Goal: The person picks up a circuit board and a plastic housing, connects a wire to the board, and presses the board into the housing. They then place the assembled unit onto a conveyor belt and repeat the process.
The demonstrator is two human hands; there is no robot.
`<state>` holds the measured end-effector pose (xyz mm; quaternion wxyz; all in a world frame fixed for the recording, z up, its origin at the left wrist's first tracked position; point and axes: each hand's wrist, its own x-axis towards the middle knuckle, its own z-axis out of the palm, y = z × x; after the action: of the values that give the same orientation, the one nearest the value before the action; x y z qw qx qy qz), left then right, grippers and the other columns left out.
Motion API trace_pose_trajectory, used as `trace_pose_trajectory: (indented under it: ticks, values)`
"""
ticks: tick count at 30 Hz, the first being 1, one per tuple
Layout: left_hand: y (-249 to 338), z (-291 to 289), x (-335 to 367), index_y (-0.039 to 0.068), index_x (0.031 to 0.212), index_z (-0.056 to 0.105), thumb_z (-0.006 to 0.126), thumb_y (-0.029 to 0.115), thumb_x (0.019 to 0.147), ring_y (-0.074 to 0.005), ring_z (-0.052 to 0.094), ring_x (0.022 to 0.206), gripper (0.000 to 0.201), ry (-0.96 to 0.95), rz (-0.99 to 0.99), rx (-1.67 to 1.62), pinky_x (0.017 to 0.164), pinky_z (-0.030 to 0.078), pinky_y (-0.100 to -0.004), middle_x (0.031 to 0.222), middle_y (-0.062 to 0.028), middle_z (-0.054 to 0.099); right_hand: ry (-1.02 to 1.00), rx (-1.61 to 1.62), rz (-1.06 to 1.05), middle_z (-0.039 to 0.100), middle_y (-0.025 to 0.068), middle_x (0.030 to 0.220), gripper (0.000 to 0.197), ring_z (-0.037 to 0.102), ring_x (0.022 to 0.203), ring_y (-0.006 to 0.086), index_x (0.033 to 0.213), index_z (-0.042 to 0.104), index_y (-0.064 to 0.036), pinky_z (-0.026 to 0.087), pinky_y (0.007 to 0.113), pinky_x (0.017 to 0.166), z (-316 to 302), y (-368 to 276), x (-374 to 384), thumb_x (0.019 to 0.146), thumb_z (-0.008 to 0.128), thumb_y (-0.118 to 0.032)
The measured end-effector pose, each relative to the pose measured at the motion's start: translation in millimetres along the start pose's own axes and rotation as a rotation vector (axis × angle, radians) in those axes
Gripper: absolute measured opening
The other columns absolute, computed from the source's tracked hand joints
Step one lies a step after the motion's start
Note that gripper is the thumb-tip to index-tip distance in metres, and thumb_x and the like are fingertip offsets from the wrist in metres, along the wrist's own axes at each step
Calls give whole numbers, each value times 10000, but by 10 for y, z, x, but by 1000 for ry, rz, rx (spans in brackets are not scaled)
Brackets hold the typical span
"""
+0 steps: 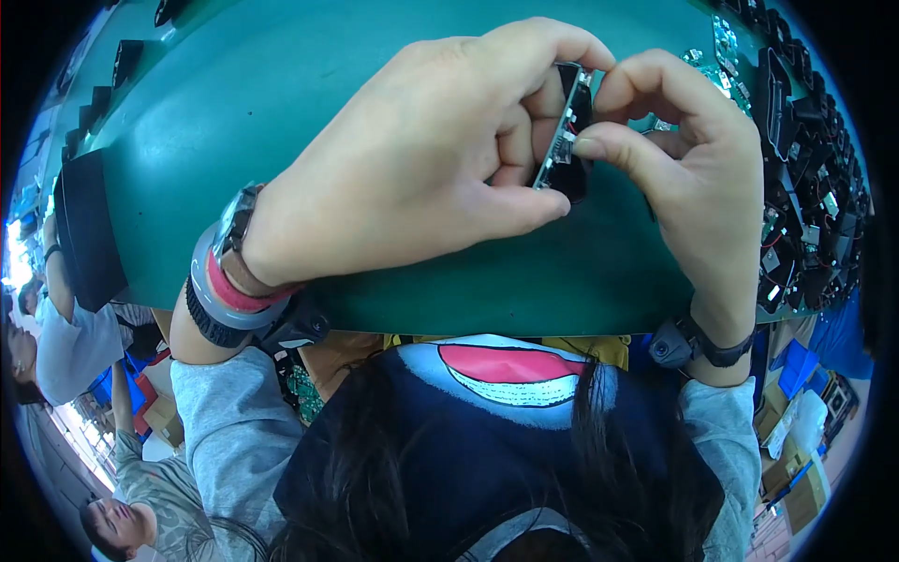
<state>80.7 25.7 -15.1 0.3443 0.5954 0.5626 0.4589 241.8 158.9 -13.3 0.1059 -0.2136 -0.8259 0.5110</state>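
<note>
My left hand (412, 150) reaches across the far middle of the table, its fingers wrapped round a small black plastic housing (574, 180). Along that housing runs a narrow circuit board (560, 140), seen nearly edge-on and tilted, with small white connectors on it. The left thumb lies at the board's near end. My right hand (698, 155) comes in from the right with curled fingers. Its thumb tip presses at a connector midway along the board, and its index fingertip is by the far end. Whether a wire lies under the right fingertips is hidden.
The green tabletop (215, 122) spreads under both hands. Black housings with boards and wires (805, 225) are heaped along the right edge. Loose circuit boards (726, 56) lie at the far right. A black box (89, 229) stands at the left edge. Other people sit at the left.
</note>
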Motion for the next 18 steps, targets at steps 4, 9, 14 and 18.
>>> trace_pose_trajectory:
  ticks: [4, 9, 14, 18]
  values:
    - [-6, -22, 8, 10, 1240, 480, 765, 2, 677, -138, 551, 536, 631, -10, -29, -25, 491, 444, -249, 710, -60, 538, 117, 10, -116, 610, 40, 1038, 360, 588, 849, 88, 1095, 584, -8, 488, 192, 651, 74, -45, 21, 764, 710, 52]
    - [186, -61, 16, 58, 1383, 287, 787, 23, 706, -141, 577, 730, 842, -22, -354, -204, 630, 480, -254, 992, -93, 562, 89, 123, -129, 578, 45, 1119, 459, 559, 921, 91, 1180, 564, -23, 472, 190, 655, 62, -56, 85, 747, 694, 58]
    - [247, -125, 43, 98, 1531, 63, 770, 7, 759, -99, 539, 855, 1050, -54, -465, -203, 752, 469, -236, 1167, -127, 551, 94, -28, -206, 604, 44, 1102, 417, 567, 915, 95, 1164, 596, -13, 483, 206, 682, 56, 7, 84, 757, 654, 60]
    - [89, -65, -6, 87, 1530, 86, 771, 34, 743, -194, 578, 916, 1045, -84, -326, 128, 809, 482, -306, 1171, -142, 562, 109, -129, -326, 618, 45, 1065, 356, 579, 899, 100, 1132, 619, -4, 491, 218, 698, -23, 39, 116, 782, 637, 57]
